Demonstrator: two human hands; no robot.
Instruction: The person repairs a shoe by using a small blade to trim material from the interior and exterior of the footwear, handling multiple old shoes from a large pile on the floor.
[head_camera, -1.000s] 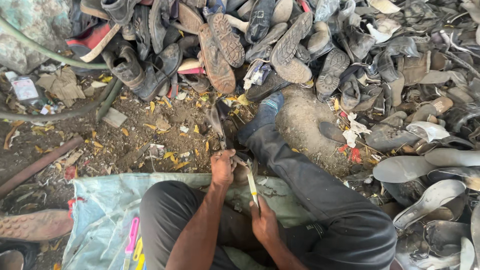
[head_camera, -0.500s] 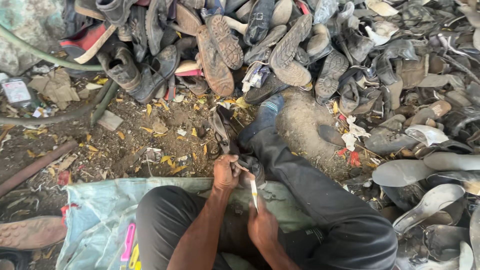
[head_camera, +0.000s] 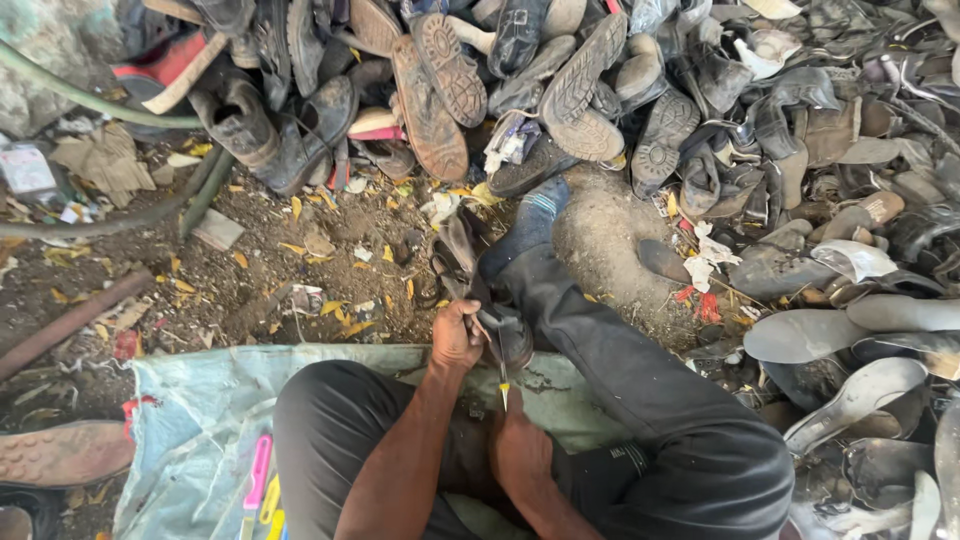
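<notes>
I sit on the ground with dark trousers, my right leg stretched out toward a heap of old shoes. My left hand (head_camera: 456, 335) grips the upper of a worn black shoe (head_camera: 472, 285) lying on the dirt beside my leg. My right hand (head_camera: 520, 445) holds a thin blade tool (head_camera: 502, 378) with a yellowish handle, its tip pointing up against the shoe near my left hand.
A large pile of worn shoes and boots (head_camera: 560, 90) fills the top. Detached grey soles (head_camera: 810, 335) lie at the right. A pale blue sack sheet (head_camera: 200, 410) is under me, with pink and yellow tools (head_camera: 262, 485) on it. A green hose (head_camera: 90, 100) and pipe (head_camera: 70, 320) run at left.
Both hands have stayed at the shoe; the blade has shifted slightly along it. The view has dipped a little toward my lap.
</notes>
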